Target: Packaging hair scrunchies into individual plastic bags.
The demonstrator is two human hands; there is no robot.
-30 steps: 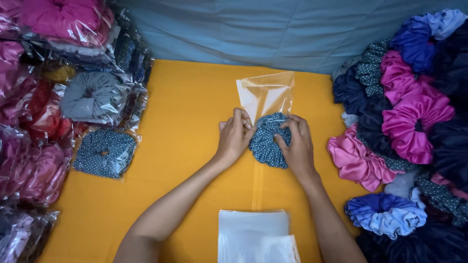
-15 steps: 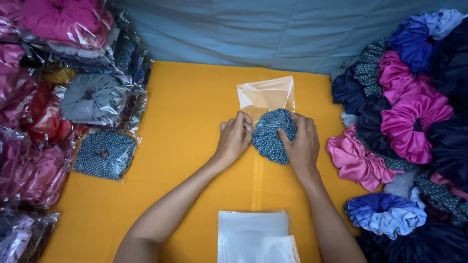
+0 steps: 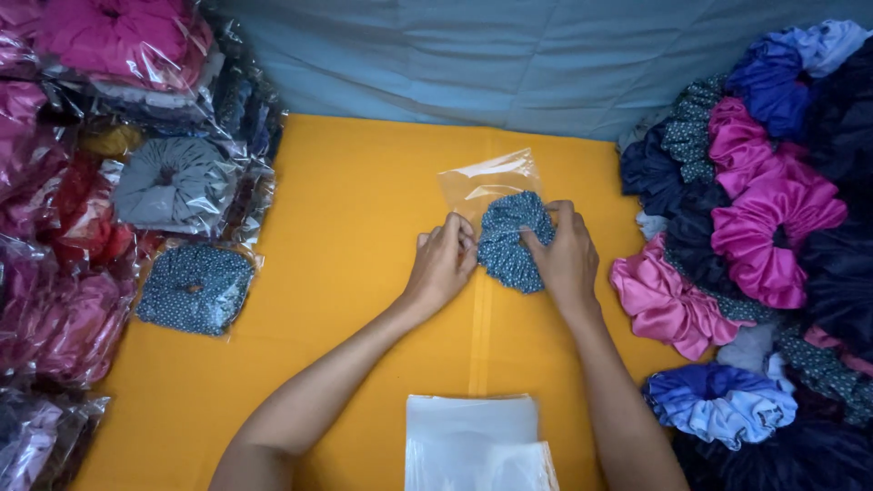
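Both hands' grip hides the dotted scrunchie's [image 3: 511, 242] sides, clear bag [image 3: 486, 182] behind.

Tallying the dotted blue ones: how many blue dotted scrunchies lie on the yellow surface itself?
2: one blue dotted scrunchie between both hands at the clear bag's mouth, one bagged scrunchie at the left edge. Others may hide in the side piles.

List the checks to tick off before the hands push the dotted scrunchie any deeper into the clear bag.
1. Left hand on the bag's open edge: ok.
2. Right hand gripping the dotted scrunchie: ok.
3. Scrunchie lined up with the clear bag: ok.
4. Scrunchie fully inside: not ok, most sticks out.
5. Bag mouth wide enough: cannot tell.
6. Spare bag stack within reach on the yellow table: ok.
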